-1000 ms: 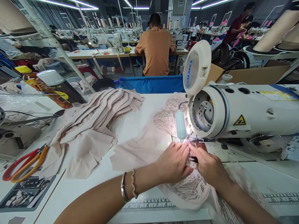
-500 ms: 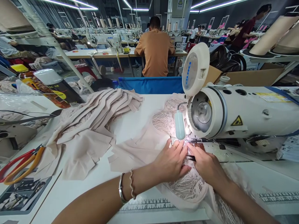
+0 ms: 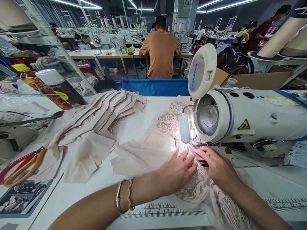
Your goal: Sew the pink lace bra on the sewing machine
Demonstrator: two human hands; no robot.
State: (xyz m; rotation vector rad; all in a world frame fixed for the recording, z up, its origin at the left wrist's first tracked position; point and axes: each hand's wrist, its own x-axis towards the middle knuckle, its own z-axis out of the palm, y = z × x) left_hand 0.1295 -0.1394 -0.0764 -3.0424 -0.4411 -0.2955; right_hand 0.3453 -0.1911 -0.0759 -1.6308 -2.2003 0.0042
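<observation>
Pale pink lace fabric point(image 3: 165, 123) lies under the head of a white sewing machine point(image 3: 254, 115) and drapes toward the front edge. My left hand point(image 3: 179, 169) rests on the fabric just before the needle area, fingers spread and palm down. Close on its right, my right hand point(image 3: 216, 164) has its fingers bent round a small dark tool point(image 3: 203, 163), with its fingertips on the lace. A pale green lamp point(image 3: 184, 128) lights the spot above my fingertips. The needle itself is hidden.
Layered pink fabric pieces point(image 3: 96, 115) lie at the left. Beyond them stand a spray can point(image 3: 61, 86) and a bottle. Orange-handled scissors point(image 3: 26, 169) rest over a parts tray point(image 3: 24, 201). A person point(image 3: 160, 48) sits ahead, behind a blue cloth point(image 3: 155, 87).
Both hands have shifted slightly, my left hand a little down. The lace in front has bunched and moved with them. The dark tool shows more in my right hand.
</observation>
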